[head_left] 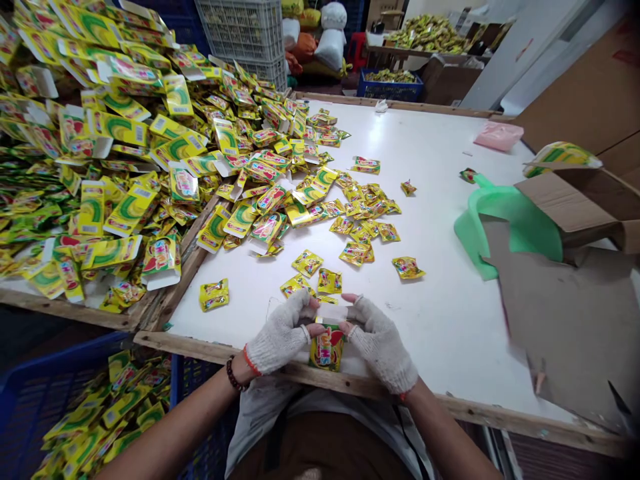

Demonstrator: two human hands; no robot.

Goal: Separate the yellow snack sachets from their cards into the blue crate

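Note:
A small yellow and green carton [327, 348] with a white top flap stands upright at the table's front edge, between my hands. My left hand [286, 333], in a white fingerless glove, pinches the carton's upper left side. My right hand [379, 338], gloved the same way, has its thumb and fingers at the flap on the upper right. Just behind the carton lie small yellow candy packets [330, 281], one partly hidden by the flap. Another packet [214, 295] sits apart to the left, and one more [408, 268] to the right.
A large heap of cartons and packets [125, 133] covers the left side, spilling over a wooden divider [185, 263]. Blue crates [30, 387] with cartons stand below left. On the right are a green dustpan [520, 213], cardboard [565, 313] and a pink packet [499, 136].

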